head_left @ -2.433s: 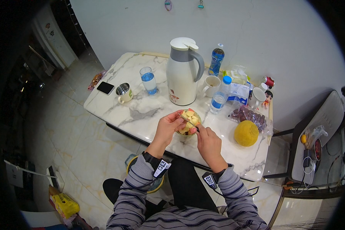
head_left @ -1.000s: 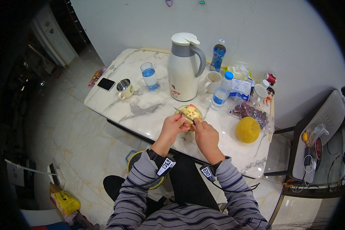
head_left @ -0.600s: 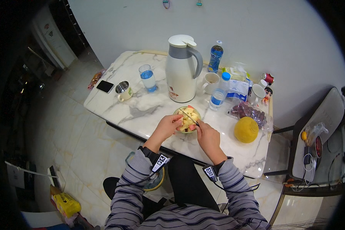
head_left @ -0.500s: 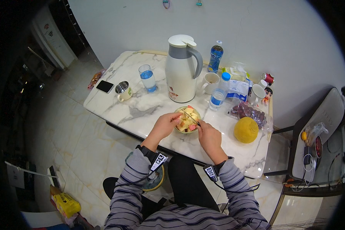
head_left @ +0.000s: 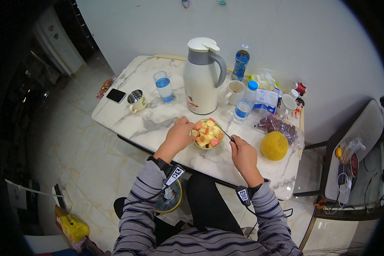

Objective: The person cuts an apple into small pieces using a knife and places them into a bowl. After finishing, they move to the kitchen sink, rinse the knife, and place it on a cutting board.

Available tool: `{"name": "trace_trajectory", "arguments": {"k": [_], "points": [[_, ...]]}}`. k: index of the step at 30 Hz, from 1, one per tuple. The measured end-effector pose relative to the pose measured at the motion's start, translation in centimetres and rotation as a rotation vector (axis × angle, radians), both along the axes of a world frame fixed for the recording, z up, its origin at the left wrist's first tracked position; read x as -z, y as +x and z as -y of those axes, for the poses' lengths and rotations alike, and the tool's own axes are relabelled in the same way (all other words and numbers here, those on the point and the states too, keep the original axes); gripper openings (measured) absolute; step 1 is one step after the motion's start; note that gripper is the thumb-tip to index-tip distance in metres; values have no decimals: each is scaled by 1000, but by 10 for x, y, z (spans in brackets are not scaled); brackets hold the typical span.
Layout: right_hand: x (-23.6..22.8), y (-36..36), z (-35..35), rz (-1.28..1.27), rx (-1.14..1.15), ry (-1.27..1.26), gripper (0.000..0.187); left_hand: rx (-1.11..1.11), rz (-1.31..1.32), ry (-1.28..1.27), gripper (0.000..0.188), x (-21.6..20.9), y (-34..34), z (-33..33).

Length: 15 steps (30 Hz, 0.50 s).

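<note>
A small bowl (head_left: 209,148) stands near the front edge of the marble-topped table, heaped with cut apple chunks (head_left: 208,133), some with red skin. My right hand (head_left: 245,155), to the right of the bowl, is closed around the dark handle of a knife (head_left: 224,132). Its thin blade slants up and left to the bowl's right rim. At the bowl's left side is my left hand (head_left: 179,135), fingers curled together with the tips by the rim and the apple chunks. What those fingers hold, if anything, is hidden.
Behind the bowl stands a tall white thermos jug (head_left: 202,81). To its left are a glass of water (head_left: 163,87), a mug (head_left: 136,101) and a phone (head_left: 116,96). On the right are a water bottle (head_left: 244,102), bagged grapes (head_left: 277,126) and a yellow pomelo (head_left: 274,146). Below is a bin (head_left: 173,205).
My right hand has moved right with the knife, drawing the blade from over the apple chunks to the bowl's right rim. My left hand has shifted slightly left and up.
</note>
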State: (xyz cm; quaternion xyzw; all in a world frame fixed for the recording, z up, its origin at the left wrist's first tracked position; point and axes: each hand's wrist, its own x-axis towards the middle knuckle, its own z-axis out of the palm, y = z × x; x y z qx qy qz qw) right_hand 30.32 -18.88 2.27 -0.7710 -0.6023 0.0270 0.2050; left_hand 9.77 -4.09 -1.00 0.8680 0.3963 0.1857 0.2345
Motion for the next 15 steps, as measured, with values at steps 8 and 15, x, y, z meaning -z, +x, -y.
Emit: {"name": "trace_trajectory", "arguments": {"k": [8,15], "points": [[0,5,2,-39,1,32,21,-32,60,-110,26,-3,19,2],[-2,9,0,-73,17,49,21,218,112,108,23,-5,40,20]]}}
